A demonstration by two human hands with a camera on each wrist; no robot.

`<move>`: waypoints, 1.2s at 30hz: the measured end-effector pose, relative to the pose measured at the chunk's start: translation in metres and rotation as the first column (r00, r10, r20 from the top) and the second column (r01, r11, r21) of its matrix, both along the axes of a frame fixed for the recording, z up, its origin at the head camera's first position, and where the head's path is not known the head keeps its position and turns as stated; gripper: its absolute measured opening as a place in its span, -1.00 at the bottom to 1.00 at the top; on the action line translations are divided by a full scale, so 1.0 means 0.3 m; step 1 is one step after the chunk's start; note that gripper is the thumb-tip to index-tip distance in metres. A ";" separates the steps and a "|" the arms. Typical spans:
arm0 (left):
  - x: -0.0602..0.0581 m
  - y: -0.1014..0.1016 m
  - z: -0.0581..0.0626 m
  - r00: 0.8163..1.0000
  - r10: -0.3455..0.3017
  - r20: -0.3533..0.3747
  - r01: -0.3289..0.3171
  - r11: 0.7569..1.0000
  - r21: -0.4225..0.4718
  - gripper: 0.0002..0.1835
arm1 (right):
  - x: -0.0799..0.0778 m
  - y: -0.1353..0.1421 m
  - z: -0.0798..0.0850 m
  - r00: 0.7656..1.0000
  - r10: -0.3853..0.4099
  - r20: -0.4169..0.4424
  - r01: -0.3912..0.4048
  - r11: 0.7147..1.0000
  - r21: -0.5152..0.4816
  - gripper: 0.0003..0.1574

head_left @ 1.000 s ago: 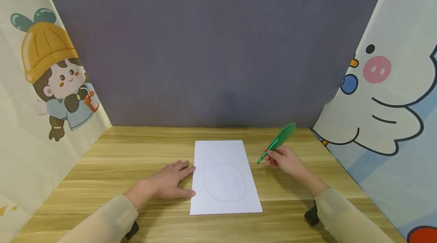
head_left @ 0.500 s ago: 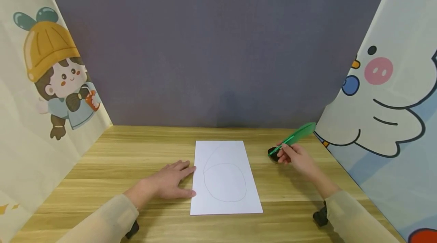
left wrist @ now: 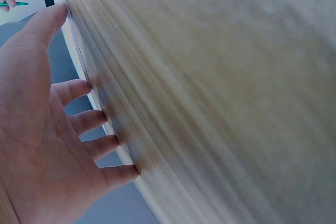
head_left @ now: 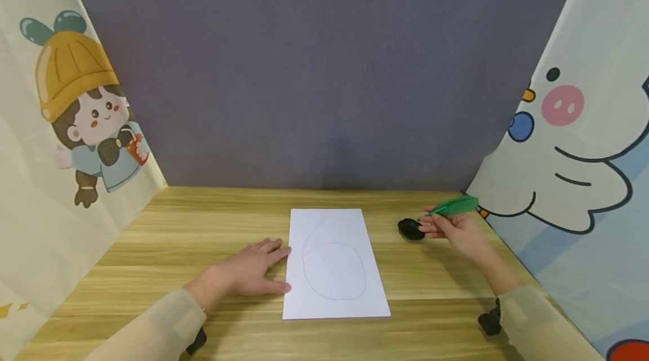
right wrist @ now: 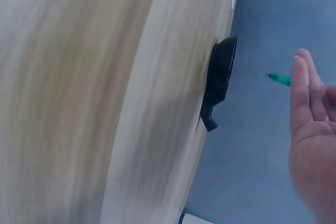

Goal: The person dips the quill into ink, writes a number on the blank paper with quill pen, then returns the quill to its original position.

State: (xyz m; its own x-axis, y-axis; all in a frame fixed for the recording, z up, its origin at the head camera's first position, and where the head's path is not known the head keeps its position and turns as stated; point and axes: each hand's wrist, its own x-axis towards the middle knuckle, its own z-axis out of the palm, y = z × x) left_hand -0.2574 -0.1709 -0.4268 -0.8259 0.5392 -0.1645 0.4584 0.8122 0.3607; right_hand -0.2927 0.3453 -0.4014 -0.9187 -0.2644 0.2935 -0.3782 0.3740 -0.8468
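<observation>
A white sheet of paper [head_left: 334, 288] with a thin-lined round outline and a curve above it lies mid-table. My left hand [head_left: 248, 271] rests beside its left edge, palm down and fingers spread, with thumb and index tip at the paper. In the left wrist view these fingertips [left wrist: 113, 142] touch the tabletop. To the right, my right hand [head_left: 463, 234] pinches a green feather-shaped pen [head_left: 456, 205] above the table. The pen's tip points left, near a small black oval thing [head_left: 409, 229]. In the right wrist view this black thing [right wrist: 223, 69] has a short projecting end.
The wooden table [head_left: 218, 214] ends at a dark grey panel [head_left: 324, 79] behind. Printed cloths flank both sides, one with a child in a yellow hat [head_left: 76, 76], the other with a white bird [head_left: 583, 175]. A black wrist device [head_left: 490, 320] sits under the right sleeve.
My right hand has carried the green pen rightward, uncovering the black oval thing, and the pen has tipped flatter. The left hand and paper hold still.
</observation>
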 end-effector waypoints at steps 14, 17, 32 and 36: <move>0.002 0.002 0.002 1.000 0.003 -0.002 -0.003 1.000 -0.009 0.04 | 0.010 0.072 -0.017 0.990 0.113 0.079 -0.115 0.993 0.031 -0.24; 0.001 0.001 -0.001 1.000 0.004 -0.002 -0.004 1.000 -0.011 0.04 | 0.010 0.095 -0.022 0.983 0.159 0.088 -0.160 0.987 0.005 -0.31; -0.002 0.005 0.003 1.000 -0.007 -0.011 0.007 1.000 -0.008 0.04 | 0.019 0.175 -0.040 0.995 -0.050 0.090 0.033 0.983 0.180 -0.34; -0.002 0.002 0.002 1.000 -0.002 -0.009 0.002 1.000 -0.009 0.04 | 0.007 0.185 -0.057 0.994 -0.092 0.067 0.064 0.936 0.345 -0.35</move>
